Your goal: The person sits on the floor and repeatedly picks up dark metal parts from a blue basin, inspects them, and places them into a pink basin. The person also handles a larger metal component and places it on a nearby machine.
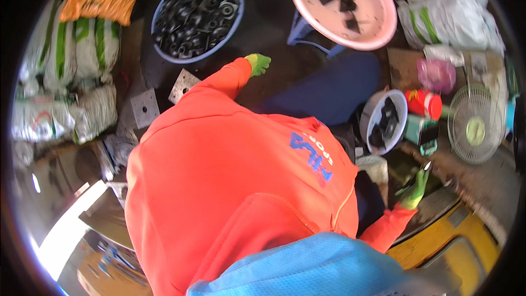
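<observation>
My left hand (257, 64), in a green glove, reaches out at the end of an orange sleeve, just below a blue basin (160, 16) heaped with black ring-shaped parts (200, 19). Its fingers are curled, and whatever is in them is lost against the dark background. My right hand (416, 191), also gloved in green, is low on the right. It is closed around a small tool (427, 166) whose shiny tip shows above the fingers; its kind is unclear. A dark piece (404, 188) shows against that hand's left side; I cannot tell whether it is held.
A pink basin (378, 35) with a few black pieces stands on a blue stool (300, 28). A pale bucket (402, 111) holds black parts. To the right are a fan (475, 126) and a red container (422, 103). Filled sacks (60, 60) are stacked at left; metal plates (145, 108) lie nearby.
</observation>
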